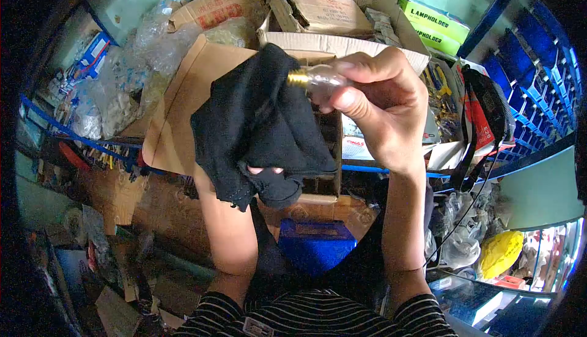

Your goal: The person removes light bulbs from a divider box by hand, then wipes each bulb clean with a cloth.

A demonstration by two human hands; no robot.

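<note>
My right hand (391,104) pinches a small clear light bulb (324,82) by its glass between thumb and fingers. The bulb lies sideways, its brass screw base pointing left toward a black cloth (257,129). That cloth is bunched over my left hand (266,170), which grips it from underneath; only a couple of fingertips show through a gap in the folds. Behind the cloth stands an open cardboard box (174,111) with its left flap folded out. Dividers show in part inside it, and the cloth hides most of its interior.
Clear plastic bags (156,43) are heaped at the left of the bench. A larger carton (342,42) holding smaller boxes stands at the back, beside green lampholder boxes (434,22). Blue racks (538,86) rise at the right. A blue box (315,245) sits below, between my legs.
</note>
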